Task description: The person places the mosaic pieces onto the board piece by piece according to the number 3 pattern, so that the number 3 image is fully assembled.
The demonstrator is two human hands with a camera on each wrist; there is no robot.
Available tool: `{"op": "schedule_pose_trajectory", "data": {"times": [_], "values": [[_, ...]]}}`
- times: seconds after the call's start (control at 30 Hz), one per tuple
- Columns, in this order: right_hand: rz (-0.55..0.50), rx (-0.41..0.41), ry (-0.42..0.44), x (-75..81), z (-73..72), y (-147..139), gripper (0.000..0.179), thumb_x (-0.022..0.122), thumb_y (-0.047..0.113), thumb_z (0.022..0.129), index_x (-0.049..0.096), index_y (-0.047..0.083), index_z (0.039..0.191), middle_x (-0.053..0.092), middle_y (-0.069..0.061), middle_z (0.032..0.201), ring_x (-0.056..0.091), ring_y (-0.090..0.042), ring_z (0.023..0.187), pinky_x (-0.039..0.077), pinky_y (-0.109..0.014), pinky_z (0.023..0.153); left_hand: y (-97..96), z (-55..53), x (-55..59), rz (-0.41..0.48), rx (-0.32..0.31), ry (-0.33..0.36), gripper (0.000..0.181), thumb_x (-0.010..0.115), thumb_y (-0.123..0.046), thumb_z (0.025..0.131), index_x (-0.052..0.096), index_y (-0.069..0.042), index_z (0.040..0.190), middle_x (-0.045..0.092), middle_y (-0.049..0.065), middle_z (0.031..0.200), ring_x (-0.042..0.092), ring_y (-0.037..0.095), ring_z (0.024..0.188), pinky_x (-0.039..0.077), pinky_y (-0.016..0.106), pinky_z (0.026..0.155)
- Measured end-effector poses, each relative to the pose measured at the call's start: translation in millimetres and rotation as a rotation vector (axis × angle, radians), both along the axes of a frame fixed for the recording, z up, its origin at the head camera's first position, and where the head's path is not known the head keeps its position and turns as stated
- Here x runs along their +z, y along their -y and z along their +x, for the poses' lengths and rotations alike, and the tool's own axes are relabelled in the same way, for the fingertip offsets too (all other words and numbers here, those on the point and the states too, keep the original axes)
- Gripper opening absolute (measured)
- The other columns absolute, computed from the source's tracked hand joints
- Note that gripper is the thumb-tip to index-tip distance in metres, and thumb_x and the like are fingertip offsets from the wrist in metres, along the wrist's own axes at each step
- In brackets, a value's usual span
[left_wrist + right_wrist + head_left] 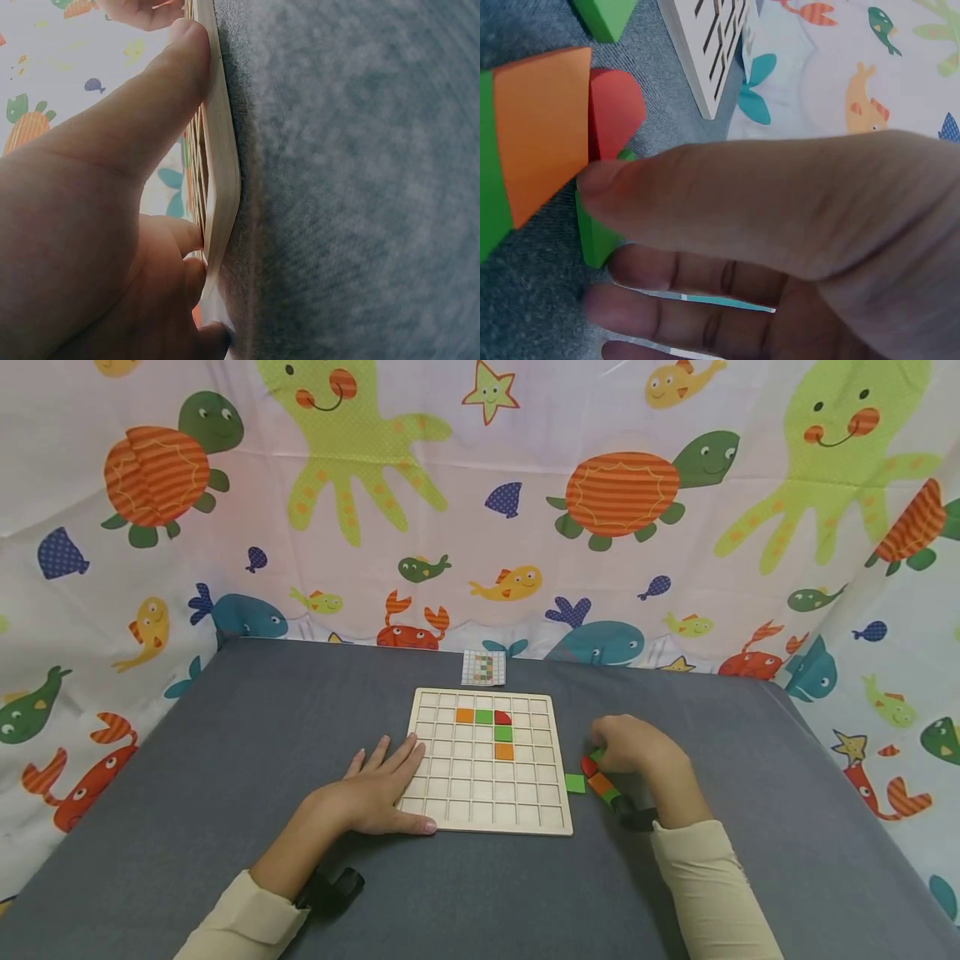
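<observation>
My left hand (375, 793) lies with fingers spread over the left edge of a wooden grid board (480, 817). Its thumb (169, 82) rests along the near edge in the left wrist view. On the board, orange, green and red tiles sit in some upper squares, among them a rounded red tile (502, 717) and an orange tile (504, 751). To the right of the board, my right hand (637, 747) pinches a green tile (596, 232) between thumb and fingers, partly hidden. Close by lie a red rounded tile (619, 109) and an orange tile (544, 131).
Another green tile (574, 784) lies against the board's right edge. A small card with a coloured grid pattern (483, 667) stands behind the board. Grey cloth (225, 752) covers the table, and a curtain with sea animals (465, 527) hangs behind.
</observation>
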State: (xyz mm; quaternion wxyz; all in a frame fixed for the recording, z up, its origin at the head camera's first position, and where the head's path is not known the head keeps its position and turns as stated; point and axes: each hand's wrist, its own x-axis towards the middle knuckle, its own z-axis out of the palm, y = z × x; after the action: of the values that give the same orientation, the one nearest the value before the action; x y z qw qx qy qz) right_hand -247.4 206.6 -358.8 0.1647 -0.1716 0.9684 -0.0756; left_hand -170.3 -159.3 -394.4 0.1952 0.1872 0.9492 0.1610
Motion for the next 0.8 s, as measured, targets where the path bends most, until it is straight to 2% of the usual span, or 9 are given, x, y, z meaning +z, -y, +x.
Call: {"op": "schedule_pose_trajectory", "data": {"times": [0.2, 0.37, 0.6, 0.7, 0.8], "values": [[0.006, 0.024, -0.056, -3.1, -1.3, 1.6, 0.023, 0.070, -0.003, 0.076, 0.067, 0.002, 0.098, 0.067, -0.013, 0.099, 0.061, -0.029, 0.090, 0.052, -0.049, 0.081, -0.3, 0.0, 0.1, -0.002, -0.002, -0.003, 0.114, 0.067, -0.070, 0.083, 0.013, -0.008, 0.162, 0.004, 0.010, 0.168, -0.004, 0.043, 0.150, 0.000, 0.066, 0.113], [-0.017, 0.022, -0.068, -4.7, -1.4, 2.2, 0.030, 0.067, -0.009, 0.074, 0.069, 0.001, 0.102, 0.068, -0.014, 0.103, 0.063, -0.031, 0.095, 0.052, -0.050, 0.083, -0.3, 0.2, -0.1, -0.006, -0.001, 0.003, 0.114, 0.067, -0.069, 0.083, 0.012, -0.008, 0.162, 0.003, 0.010, 0.168, -0.004, 0.043, 0.150, 0.000, 0.066, 0.113], [-0.052, 0.041, -0.101, -3.4, -1.3, 3.6, 0.031, 0.065, -0.012, 0.071, 0.067, 0.001, 0.100, 0.067, -0.011, 0.096, 0.061, -0.027, 0.086, 0.052, -0.046, 0.077, 0.8, -0.3, -1.2, 0.010, -0.003, 0.015, 0.117, 0.066, -0.073, 0.081, 0.012, -0.008, 0.162, 0.002, 0.010, 0.168, -0.006, 0.042, 0.150, -0.002, 0.066, 0.113], [-0.072, 0.059, -0.118, -2.5, -2.0, 5.4, 0.031, 0.066, -0.011, 0.071, 0.068, 0.000, 0.099, 0.067, -0.009, 0.094, 0.059, -0.025, 0.083, 0.052, -0.046, 0.077, 1.9, -2.3, -5.6, 0.007, -0.003, 0.011, 0.118, 0.065, -0.075, 0.080, 0.011, -0.009, 0.162, 0.002, 0.009, 0.168, -0.006, 0.042, 0.150, -0.003, 0.065, 0.114], [-0.098, 0.084, -0.132, -2.3, -3.6, 7.8, 0.028, 0.066, -0.010, 0.070, 0.069, 0.000, 0.097, 0.065, -0.008, 0.090, 0.057, -0.024, 0.080, 0.052, -0.044, 0.075, 4.2, -6.4, -16.2, -0.006, 0.003, -0.003, 0.120, 0.063, -0.079, 0.077, 0.009, -0.013, 0.163, -0.001, 0.004, 0.168, -0.009, 0.039, 0.151, -0.003, 0.064, 0.114]]}}
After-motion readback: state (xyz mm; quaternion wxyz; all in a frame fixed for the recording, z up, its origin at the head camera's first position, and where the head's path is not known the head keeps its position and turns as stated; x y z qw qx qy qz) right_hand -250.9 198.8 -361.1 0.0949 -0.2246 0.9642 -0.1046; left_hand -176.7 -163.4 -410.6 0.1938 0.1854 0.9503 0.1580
